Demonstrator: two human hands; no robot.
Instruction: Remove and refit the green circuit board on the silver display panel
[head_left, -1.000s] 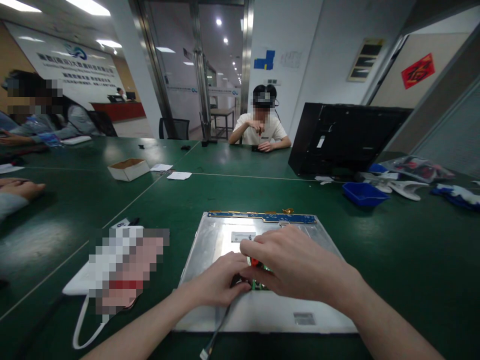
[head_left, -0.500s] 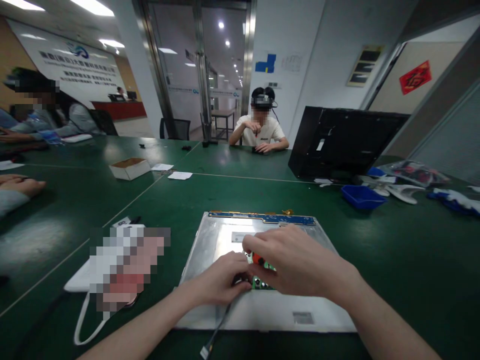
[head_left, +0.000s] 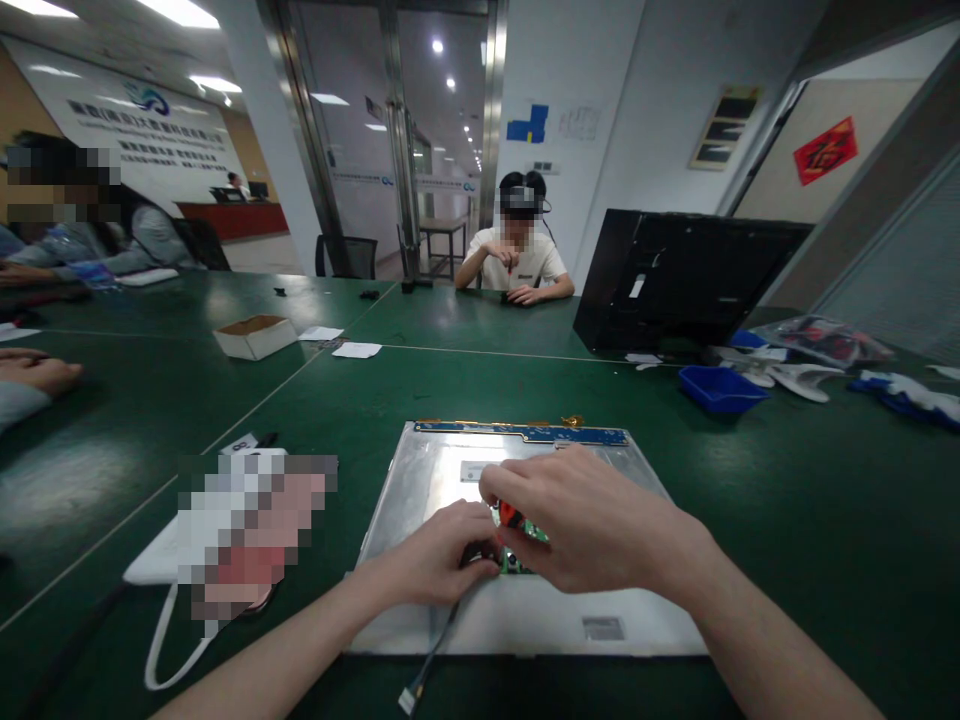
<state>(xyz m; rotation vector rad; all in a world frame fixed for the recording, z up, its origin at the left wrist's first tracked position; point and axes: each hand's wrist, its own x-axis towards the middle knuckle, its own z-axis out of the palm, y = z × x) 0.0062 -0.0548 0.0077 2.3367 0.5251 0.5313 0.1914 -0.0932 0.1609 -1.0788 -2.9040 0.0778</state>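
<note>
Cable (head_left: 441, 642): emerges from beneath the left hand (head_left: 446, 555), crosses the panel's near edge and ends in a white plug (head_left: 406, 699)
Silvery panel (head_left: 532, 622): lying flat on the green worktop (head_left: 795, 560), under both hands
Left hand's fingers: curled at the green board (head_left: 514, 563); cannot tell whether they grip anything
Right hand (head_left: 574, 520): closed around a red tool (head_left: 510, 514) above the board, tool tip hidden
Board position: on the panel, partly covered by the hands
Blue strip (head_left: 574, 436): along the panel's far edge
Blue tray (head_left: 721, 392): beyond the panel, to the right
White box (head_left: 256, 342): open-topped, far left
Monitor (head_left: 686, 280): black, behind the tray
Co-worker (head_left: 532, 262): seated across the worktop
</note>
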